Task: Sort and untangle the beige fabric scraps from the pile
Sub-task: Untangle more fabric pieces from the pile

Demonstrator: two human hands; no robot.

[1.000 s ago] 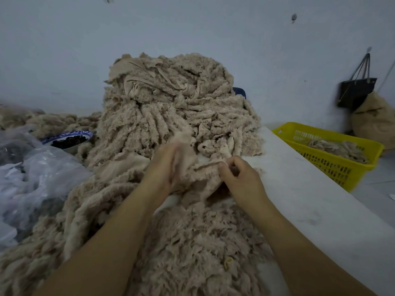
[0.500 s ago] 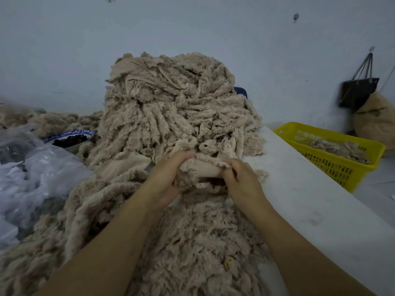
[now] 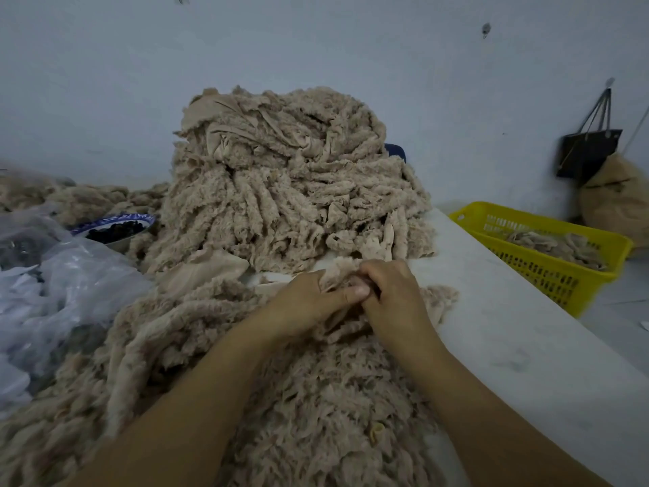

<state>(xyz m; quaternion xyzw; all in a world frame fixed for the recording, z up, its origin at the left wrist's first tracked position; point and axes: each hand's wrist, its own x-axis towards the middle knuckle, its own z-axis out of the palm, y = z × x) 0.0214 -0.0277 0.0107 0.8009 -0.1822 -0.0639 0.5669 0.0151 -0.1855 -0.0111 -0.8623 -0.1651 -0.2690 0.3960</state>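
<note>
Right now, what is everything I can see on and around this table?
tall pile of scraps: one, beige, middle of the table, by the wall
loose scraps: one spread, beige, nearest the camera, under the arms
held scrap bunch: one, beige, between both hands
table: one, white, bare strip at right
basket: one, yellow, right of the table, beige scraps inside
bowl: one, blue-rimmed, dark contents, left of the pile
plastic bags: count unclear, clear, far left
handbag: one, black, hanging on the wall at right
sack: one, tan, below the handbag
left hand: one, grips the bunch
right hand: one, grips the bunch
</note>
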